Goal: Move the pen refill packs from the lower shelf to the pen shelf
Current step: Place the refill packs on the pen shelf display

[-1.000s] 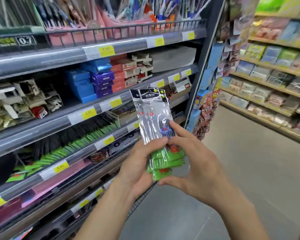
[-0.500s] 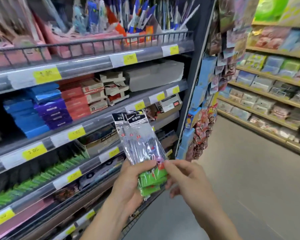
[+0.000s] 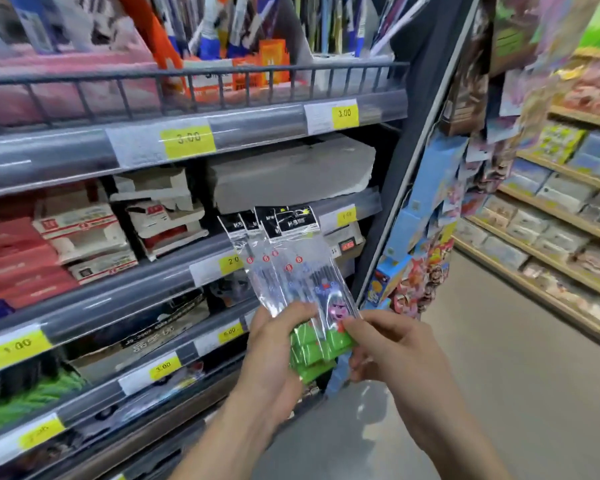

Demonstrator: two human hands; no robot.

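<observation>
Several pen refill packs (image 3: 284, 268), clear sleeves with black header cards and green bottoms, stand fanned upright in front of the shelving. My left hand (image 3: 274, 355) grips their lower ends, thumb across the front. My right hand (image 3: 385, 344) pinches the green bottom edge of the frontmost pack from the right. The pen shelf (image 3: 194, 88), a wire-fronted rack full of pens in orange and pink boxes, runs across the top, above and left of the packs.
Grey shelves with yellow price tags (image 3: 187, 138) hold red and white boxes (image 3: 84, 233) and a grey carton (image 3: 291, 171). Hanging toy packs (image 3: 423, 265) line the shelf end. An open aisle floor (image 3: 499, 375) and another stocked shelf unit (image 3: 568, 202) lie right.
The view has tilted up and closer to the shelves, bringing the pen shelf lower in frame. The packs have spread into a wider fan. My right hand has shifted to their bottom right edge.
</observation>
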